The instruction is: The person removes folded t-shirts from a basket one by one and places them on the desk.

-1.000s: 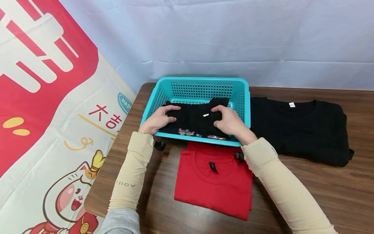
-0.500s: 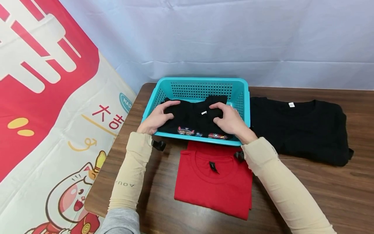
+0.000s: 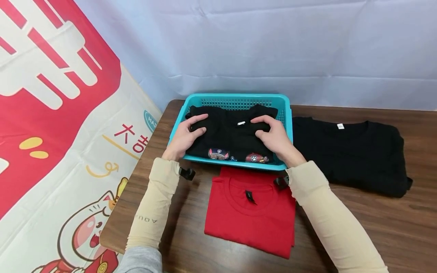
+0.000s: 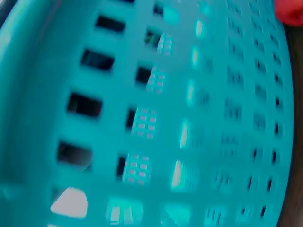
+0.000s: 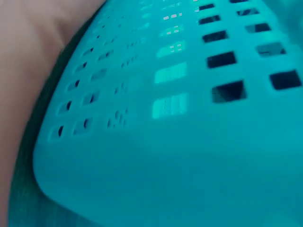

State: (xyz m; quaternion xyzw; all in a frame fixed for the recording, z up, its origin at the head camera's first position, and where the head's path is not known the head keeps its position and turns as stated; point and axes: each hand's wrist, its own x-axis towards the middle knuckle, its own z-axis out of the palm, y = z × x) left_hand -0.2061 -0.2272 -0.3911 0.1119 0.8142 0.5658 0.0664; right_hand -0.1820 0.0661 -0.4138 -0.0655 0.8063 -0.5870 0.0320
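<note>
A folded black T-shirt (image 3: 225, 131) with a white neck label and cartoon prints along its near edge is in the turquoise basket (image 3: 235, 165). At its left side my left hand (image 3: 184, 136) holds it, with thumb and forefinger over the top; the other fingers are mostly hidden. My right hand (image 3: 274, 136) grips the opposite side in much the same way. Both wrist views are filled by the perforated basket wall (image 4: 189, 118), and neither shows the fingertips.
A folded red T-shirt (image 3: 249, 223) lies on the wooden table (image 3: 385, 231) in front of the basket. Another folded black T-shirt (image 3: 351, 155) is right of the basket. Behind hangs a white cloth (image 3: 273, 45), and a printed banner (image 3: 61, 125) stands at the left.
The black T-shirt between my hands has risen within the basket, and now covers more of its opening. Both hands have moved slightly up with it. The view has tilted a little.
</note>
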